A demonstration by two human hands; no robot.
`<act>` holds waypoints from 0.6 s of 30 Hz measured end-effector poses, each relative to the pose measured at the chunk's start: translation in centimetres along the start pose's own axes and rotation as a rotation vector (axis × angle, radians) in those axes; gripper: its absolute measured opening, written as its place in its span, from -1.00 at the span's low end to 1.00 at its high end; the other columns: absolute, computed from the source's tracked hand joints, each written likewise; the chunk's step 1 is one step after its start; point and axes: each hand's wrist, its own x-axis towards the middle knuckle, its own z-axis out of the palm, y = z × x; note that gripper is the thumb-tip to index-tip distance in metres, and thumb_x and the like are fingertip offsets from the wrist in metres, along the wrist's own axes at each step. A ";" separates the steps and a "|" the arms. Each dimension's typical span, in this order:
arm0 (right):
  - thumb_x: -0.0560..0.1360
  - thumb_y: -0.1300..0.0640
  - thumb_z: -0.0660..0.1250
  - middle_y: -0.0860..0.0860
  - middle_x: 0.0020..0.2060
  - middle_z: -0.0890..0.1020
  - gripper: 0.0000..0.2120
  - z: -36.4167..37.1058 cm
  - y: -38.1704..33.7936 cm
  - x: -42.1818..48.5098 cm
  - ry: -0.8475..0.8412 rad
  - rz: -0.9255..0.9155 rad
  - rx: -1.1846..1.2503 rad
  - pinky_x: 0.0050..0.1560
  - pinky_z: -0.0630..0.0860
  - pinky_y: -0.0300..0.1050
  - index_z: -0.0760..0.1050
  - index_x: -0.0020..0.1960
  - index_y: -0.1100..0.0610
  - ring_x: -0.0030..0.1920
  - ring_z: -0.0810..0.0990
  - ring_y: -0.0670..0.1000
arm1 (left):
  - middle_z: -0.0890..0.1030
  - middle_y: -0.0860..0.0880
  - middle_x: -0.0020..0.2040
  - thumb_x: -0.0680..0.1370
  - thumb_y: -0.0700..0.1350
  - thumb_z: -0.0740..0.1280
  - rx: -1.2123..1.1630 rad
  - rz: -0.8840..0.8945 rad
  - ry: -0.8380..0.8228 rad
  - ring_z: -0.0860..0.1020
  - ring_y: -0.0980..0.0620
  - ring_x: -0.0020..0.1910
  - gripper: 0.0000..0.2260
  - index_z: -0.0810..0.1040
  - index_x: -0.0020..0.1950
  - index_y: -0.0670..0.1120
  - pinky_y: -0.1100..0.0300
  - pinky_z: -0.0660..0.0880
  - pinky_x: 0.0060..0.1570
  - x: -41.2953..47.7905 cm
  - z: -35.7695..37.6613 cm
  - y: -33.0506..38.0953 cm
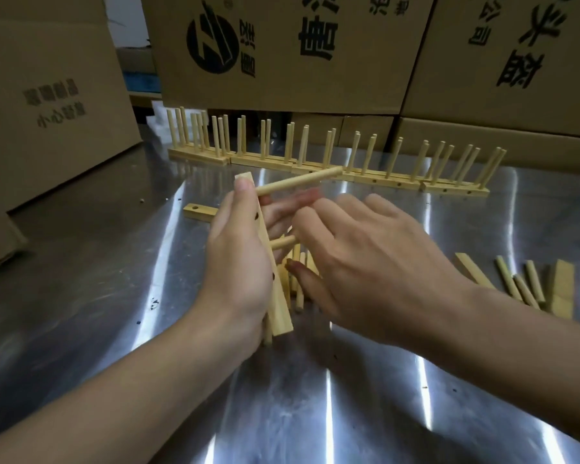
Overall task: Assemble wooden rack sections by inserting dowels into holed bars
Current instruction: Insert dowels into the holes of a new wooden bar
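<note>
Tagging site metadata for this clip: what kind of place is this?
Probably a small factory or warehouse assembly bench. Printed cardboard cartons are stacked behind a bare metal worktable, finished dowel racks are lined up along its back, and loose dowels lie waiting on the right.

- Holed bar (279, 306): pale yellow wood, dark round holes.
- Dowel (283, 243): the same pale yellow.
- Rack sections (399, 184): pale yellow throughout.
- Table (349, 396): silver-grey, streaked with white reflections.
- Cardboard boxes (282, 88): brown, black print.
</note>
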 end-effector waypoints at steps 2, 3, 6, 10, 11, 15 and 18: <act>0.63 -0.05 0.20 -0.02 -0.25 0.45 -0.83 0.6 -0.4 -0.1 -0.019 0.038 0.002 -0.25 0.32 0.00 0.37 0.00 0.05 -0.29 0.48 0.11 | 0.77 -0.07 0.11 0.79 0.17 -0.02 0.047 -0.015 -0.002 0.73 -0.04 0.16 -0.48 0.51 0.41 -0.18 -0.23 0.50 0.36 0.0 0.1 -0.2; 0.62 0.01 0.27 -0.06 -0.33 0.34 -0.81 0.8 -0.5 -0.1 -0.026 0.078 0.007 -0.36 0.26 -0.05 0.29 -0.04 0.04 -0.39 0.39 0.08 | 0.78 -0.06 0.10 0.79 0.16 -0.01 0.066 -0.004 -0.003 0.74 -0.04 0.16 -0.50 0.51 0.39 -0.18 -0.23 0.51 0.34 0.0 0.2 -0.4; 0.58 0.23 0.33 -0.07 -0.42 0.15 -0.73 1.1 -0.3 0.2 -0.090 0.081 -0.034 -0.50 0.05 -0.10 0.21 -0.06 0.09 -0.50 0.09 0.01 | 0.78 -0.04 0.08 0.80 0.15 -0.01 0.110 0.014 -0.002 0.74 -0.04 0.14 -0.53 0.52 0.34 -0.15 -0.27 0.53 0.31 0.0 0.3 -0.9; 0.52 0.29 0.44 -0.06 -0.46 0.14 -0.68 0.3 -0.2 1.4 -0.161 0.022 0.047 -0.51 0.00 -0.14 0.29 -0.12 0.07 -0.51 0.07 -0.04 | 0.78 -0.02 0.09 0.79 0.17 -0.02 0.147 0.019 0.012 0.72 -0.05 0.20 -0.52 0.53 0.35 -0.12 -0.38 0.45 0.38 0.0 0.2 -0.8; 0.48 0.30 0.48 -0.07 -0.46 0.11 -0.64 0.2 -0.2 1.7 -0.160 0.011 0.058 -0.51 -0.02 -0.15 0.30 -0.15 0.05 -0.51 0.05 -0.06 | 0.78 -0.01 0.08 0.79 0.17 -0.02 0.151 0.028 0.018 0.71 -0.05 0.20 -0.53 0.52 0.34 -0.11 -0.38 0.44 0.39 0.1 0.0 -0.7; 0.38 0.36 0.52 -0.10 -0.46 0.10 -0.78 0.2 0.1 2.2 -0.207 -0.045 0.095 -0.51 -0.02 -0.18 0.53 -0.18 0.12 -0.50 0.05 -0.10 | 0.78 0.03 0.09 0.77 0.19 0.01 0.201 0.118 0.028 0.70 0.01 0.22 -0.60 0.53 0.20 -0.02 -0.23 0.53 0.31 0.2 -0.4 -0.6; 0.29 0.42 0.51 -0.13 -0.46 0.09 -0.48 0.1 0.1 2.4 -0.205 -0.058 0.193 -0.49 -0.02 -0.22 0.21 -0.34 0.01 -0.50 0.05 -0.13 | 0.76 0.01 0.09 0.73 0.16 0.04 0.229 0.260 -0.001 0.70 0.04 0.21 -0.70 0.48 0.05 0.05 -0.10 0.56 0.23 0.3 -0.3 -0.4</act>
